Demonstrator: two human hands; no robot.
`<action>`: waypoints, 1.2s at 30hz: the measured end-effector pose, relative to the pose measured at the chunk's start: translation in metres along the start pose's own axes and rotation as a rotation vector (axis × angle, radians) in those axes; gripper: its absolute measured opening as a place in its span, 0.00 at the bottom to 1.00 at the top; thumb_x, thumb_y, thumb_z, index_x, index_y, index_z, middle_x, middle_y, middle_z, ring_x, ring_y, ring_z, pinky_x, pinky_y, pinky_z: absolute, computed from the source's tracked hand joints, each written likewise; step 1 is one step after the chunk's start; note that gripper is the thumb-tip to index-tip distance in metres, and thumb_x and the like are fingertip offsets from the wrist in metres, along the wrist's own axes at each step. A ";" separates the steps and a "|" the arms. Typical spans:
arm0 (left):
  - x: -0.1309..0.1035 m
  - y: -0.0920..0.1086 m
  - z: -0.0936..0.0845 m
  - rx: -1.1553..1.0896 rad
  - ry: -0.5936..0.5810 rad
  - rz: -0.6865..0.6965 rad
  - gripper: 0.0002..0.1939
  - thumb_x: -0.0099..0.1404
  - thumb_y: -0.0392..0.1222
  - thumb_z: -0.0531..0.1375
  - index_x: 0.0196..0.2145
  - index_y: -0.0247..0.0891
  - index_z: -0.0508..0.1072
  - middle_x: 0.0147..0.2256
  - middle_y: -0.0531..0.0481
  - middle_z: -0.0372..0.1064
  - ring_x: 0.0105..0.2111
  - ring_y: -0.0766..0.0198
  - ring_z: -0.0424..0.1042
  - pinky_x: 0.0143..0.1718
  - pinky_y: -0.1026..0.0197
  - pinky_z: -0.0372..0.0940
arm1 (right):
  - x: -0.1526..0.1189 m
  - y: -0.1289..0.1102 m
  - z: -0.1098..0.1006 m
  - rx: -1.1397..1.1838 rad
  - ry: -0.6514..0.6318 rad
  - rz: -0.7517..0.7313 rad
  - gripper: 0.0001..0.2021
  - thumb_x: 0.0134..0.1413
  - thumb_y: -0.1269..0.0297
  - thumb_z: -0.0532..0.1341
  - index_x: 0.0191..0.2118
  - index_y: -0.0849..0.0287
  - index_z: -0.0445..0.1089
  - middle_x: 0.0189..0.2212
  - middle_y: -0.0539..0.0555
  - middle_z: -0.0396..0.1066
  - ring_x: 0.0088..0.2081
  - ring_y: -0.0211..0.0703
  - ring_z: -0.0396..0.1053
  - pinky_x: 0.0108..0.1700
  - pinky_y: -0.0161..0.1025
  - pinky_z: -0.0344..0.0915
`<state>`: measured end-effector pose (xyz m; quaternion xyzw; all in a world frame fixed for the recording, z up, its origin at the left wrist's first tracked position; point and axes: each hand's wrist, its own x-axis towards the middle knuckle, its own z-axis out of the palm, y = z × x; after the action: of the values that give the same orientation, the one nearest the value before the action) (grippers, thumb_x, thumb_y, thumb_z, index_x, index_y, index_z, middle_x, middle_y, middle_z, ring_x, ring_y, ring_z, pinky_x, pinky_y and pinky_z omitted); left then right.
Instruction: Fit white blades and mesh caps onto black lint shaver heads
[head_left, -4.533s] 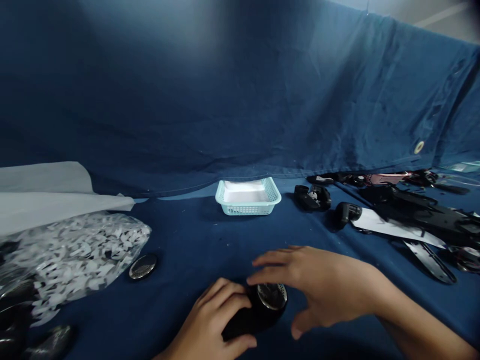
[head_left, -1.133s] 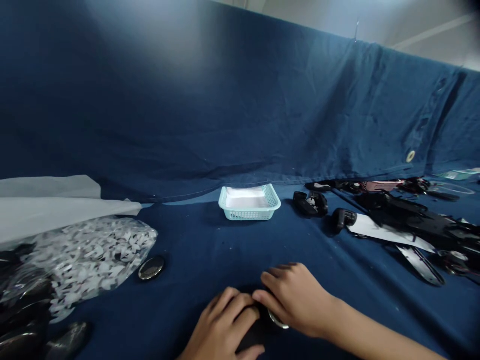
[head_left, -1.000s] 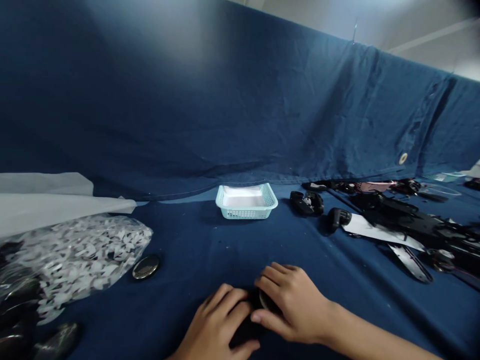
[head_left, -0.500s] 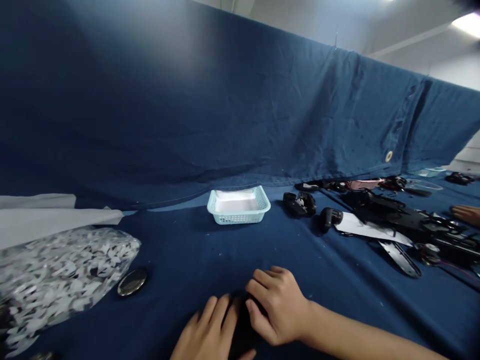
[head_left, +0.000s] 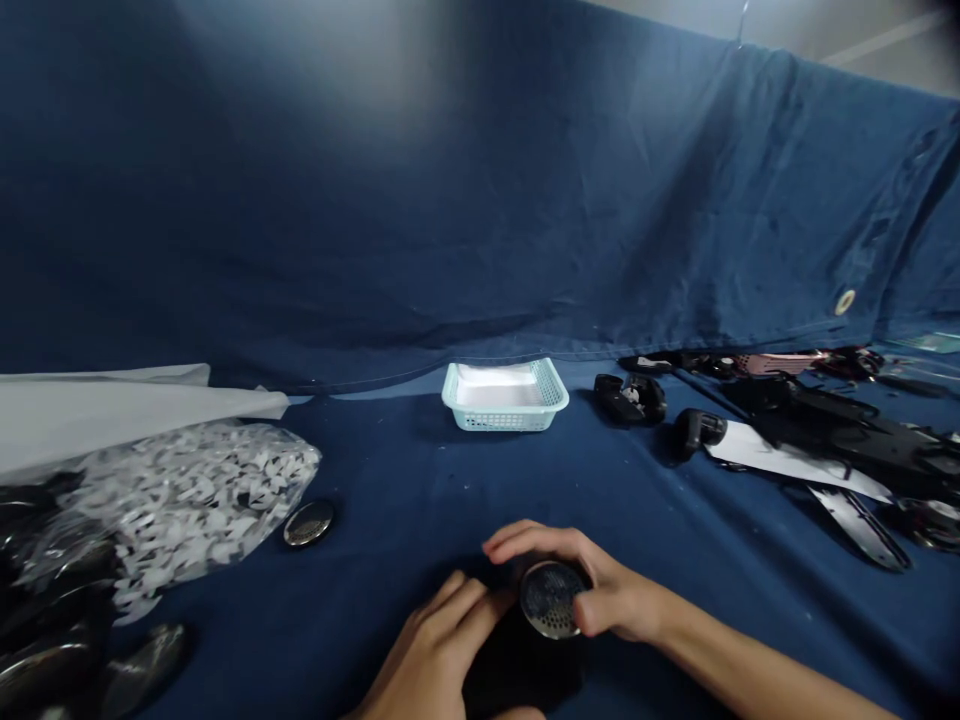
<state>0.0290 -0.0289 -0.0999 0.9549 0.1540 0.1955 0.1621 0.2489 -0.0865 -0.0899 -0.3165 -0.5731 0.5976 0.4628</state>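
Observation:
At the bottom centre, my right hand (head_left: 592, 585) curls its thumb and fingers round a round dark disc (head_left: 553, 600) with a perforated face and shiny rim. Just left of it, my left hand (head_left: 442, 650) is wrapped over a black object (head_left: 517, 660) that lies low between the hands; its shape is hard to make out against the dark cloth. The fingertips of my left hand come close to the disc's left edge.
A light blue basket (head_left: 504, 420) with white paper inside stands ahead. To the left lie a clear bag of white pieces (head_left: 217, 495), a similar disc (head_left: 308, 523) and black shiny parts (head_left: 52, 640). Black devices (head_left: 847, 430) and a white strip (head_left: 795, 462) are at the right.
The perforated disc now shows in my right hand, which has opened wider round it. The view has swung left, so the basket, bag and parts appear further right.

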 end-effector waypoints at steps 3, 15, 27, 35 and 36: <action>0.007 0.006 -0.004 -0.211 -0.041 0.011 0.34 0.55 0.59 0.64 0.56 0.41 0.66 0.52 0.44 0.70 0.52 0.53 0.70 0.55 0.51 0.65 | 0.004 0.000 -0.001 0.112 -0.181 0.029 0.42 0.29 0.42 0.73 0.54 0.54 0.70 0.63 0.59 0.55 0.63 0.60 0.54 0.63 0.52 0.46; 0.006 0.007 0.002 -0.278 0.014 -0.112 0.31 0.53 0.57 0.66 0.53 0.45 0.70 0.48 0.49 0.74 0.48 0.53 0.72 0.49 0.51 0.69 | 0.003 0.015 0.010 0.337 -0.095 0.063 0.27 0.26 0.57 0.75 0.40 0.55 0.75 0.60 0.59 0.61 0.60 0.59 0.58 0.61 0.56 0.49; -0.002 0.002 0.007 0.222 -0.074 0.109 0.22 0.63 0.50 0.58 0.52 0.40 0.70 0.46 0.44 0.74 0.45 0.52 0.74 0.45 0.50 0.70 | -0.001 0.007 0.012 0.128 -0.050 0.043 0.25 0.24 0.62 0.75 0.38 0.54 0.76 0.56 0.57 0.66 0.58 0.57 0.59 0.61 0.54 0.48; -0.010 -0.002 0.017 0.415 0.003 0.148 0.14 0.60 0.39 0.56 0.44 0.35 0.72 0.40 0.41 0.75 0.41 0.51 0.73 0.38 0.53 0.71 | 0.003 0.001 0.013 -0.098 -0.101 -0.086 0.26 0.30 0.58 0.74 0.42 0.56 0.75 0.57 0.59 0.65 0.59 0.56 0.60 0.62 0.54 0.49; -0.010 -0.002 0.017 0.428 0.001 0.144 0.14 0.60 0.40 0.56 0.44 0.35 0.72 0.40 0.41 0.74 0.42 0.50 0.73 0.38 0.53 0.72 | 0.003 0.002 0.013 -0.114 -0.090 -0.088 0.26 0.29 0.58 0.74 0.42 0.56 0.74 0.57 0.59 0.65 0.60 0.56 0.59 0.62 0.54 0.49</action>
<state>0.0268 -0.0348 -0.1190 0.9760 0.1233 0.1697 -0.0586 0.2359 -0.0888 -0.0900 -0.2897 -0.6396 0.5568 0.4438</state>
